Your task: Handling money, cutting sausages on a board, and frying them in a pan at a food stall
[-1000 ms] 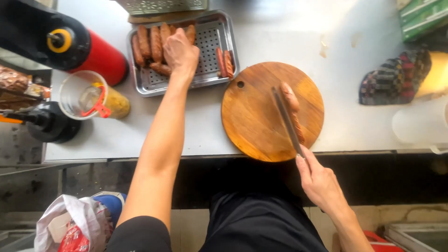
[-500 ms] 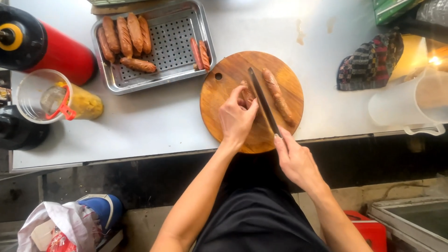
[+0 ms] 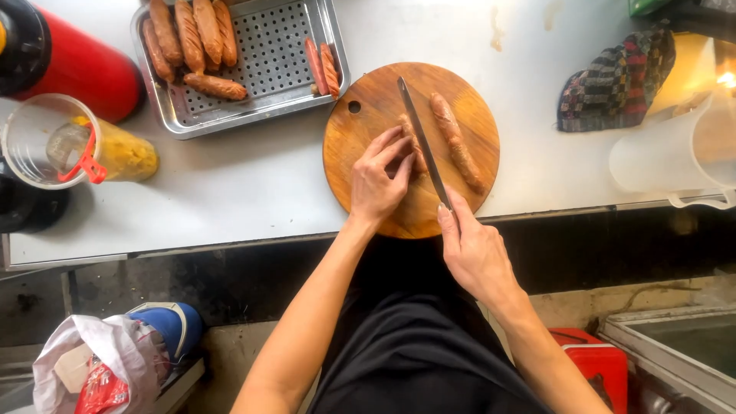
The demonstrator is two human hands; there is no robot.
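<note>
Our left hand (image 3: 377, 180) pins one sausage (image 3: 415, 146) on the board (image 3: 360, 146), fingers pressed down on it, likely so it can't roll; our right hand (image 3: 474, 253) is wrapped tight round the knife (image 3: 423, 146), blade laid along it. Second sausage (image 3: 458, 142) lies just right of the blade; tray (image 3: 264, 107) of more sausages and jar (image 3: 73, 149) sit well apart on the worktop (image 3: 230, 192), nothing in the way.

Brown sausage (image 3: 458, 141) — checked cloth (image 3: 613, 80)
</note>
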